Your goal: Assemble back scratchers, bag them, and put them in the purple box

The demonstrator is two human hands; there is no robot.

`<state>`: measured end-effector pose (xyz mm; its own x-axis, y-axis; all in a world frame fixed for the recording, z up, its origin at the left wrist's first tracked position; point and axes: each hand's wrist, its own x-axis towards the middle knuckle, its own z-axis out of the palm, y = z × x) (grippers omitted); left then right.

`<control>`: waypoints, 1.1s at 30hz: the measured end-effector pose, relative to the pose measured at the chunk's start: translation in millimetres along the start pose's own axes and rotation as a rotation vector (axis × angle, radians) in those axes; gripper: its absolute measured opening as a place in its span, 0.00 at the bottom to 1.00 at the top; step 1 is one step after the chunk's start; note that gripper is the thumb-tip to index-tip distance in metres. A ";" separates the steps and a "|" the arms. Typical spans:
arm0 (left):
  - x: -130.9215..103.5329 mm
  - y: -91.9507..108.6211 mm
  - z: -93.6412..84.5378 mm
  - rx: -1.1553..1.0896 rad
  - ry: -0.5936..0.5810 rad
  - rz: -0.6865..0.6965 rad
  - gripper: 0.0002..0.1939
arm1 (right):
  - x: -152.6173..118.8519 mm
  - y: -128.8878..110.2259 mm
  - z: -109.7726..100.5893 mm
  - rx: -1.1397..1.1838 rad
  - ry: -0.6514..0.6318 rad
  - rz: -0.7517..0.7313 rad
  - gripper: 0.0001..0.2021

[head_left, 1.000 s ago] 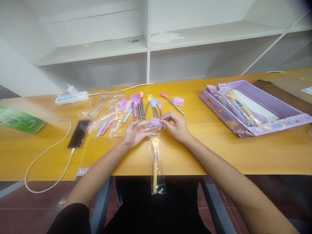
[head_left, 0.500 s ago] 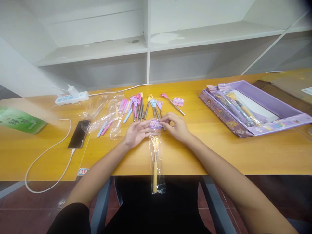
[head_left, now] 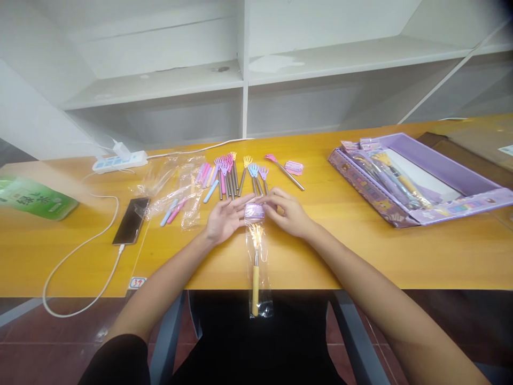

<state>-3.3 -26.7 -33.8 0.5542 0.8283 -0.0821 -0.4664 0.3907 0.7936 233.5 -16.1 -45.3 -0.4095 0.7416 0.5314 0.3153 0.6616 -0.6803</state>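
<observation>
One yellow table (head_left: 372, 256) is in front of us, with white shelves (head_left: 160, 80) behind it. Our clear bag (head_left: 262, 278) lies on it, its bottom end poking past the near edge, with a yellow scratcher (head_left: 255, 283) inside and a purple card (head_left: 254, 212) at its top. Past the bag are lots of little claw sticks (head_left: 228, 176). Left of the bag is a black phone (head_left: 131, 220); right of it is a purple box (head_left: 425, 160). Our left hand (head_left: 226, 220) is open, palm up, fingers reaching under the card. Our right hand (head_left: 286, 213) has bent fingers by the card's right side; we cannot tell if they pinch it.
</observation>
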 end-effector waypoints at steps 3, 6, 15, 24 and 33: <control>-0.5 1.0 0.8 -0.001 -0.005 0.011 0.32 | -0.3 -2.0 0.4 0.002 -0.009 0.000 0.14; -0.7 0.5 0.6 -0.006 -0.025 0.015 0.32 | -0.7 -2.5 0.3 0.003 -0.032 0.006 0.14; 0.2 -2.0 -2.0 0.015 -0.071 -0.009 0.32 | 0.0 6.3 6.9 0.087 0.187 0.187 0.12; 5.0 -22.3 0.4 0.173 0.099 0.102 0.38 | 4.2 16.2 18.8 0.435 0.149 0.437 0.18; 12.3 -39.2 -15.8 0.296 0.296 0.041 0.20 | 2.8 10.1 15.3 0.187 0.143 0.192 0.12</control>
<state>10.9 -25.6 -75.4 0.2967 0.9375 -0.1821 -0.2424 0.2583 0.9352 222.5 -9.1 -58.5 -0.2293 0.8678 0.4409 0.2064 0.4860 -0.8492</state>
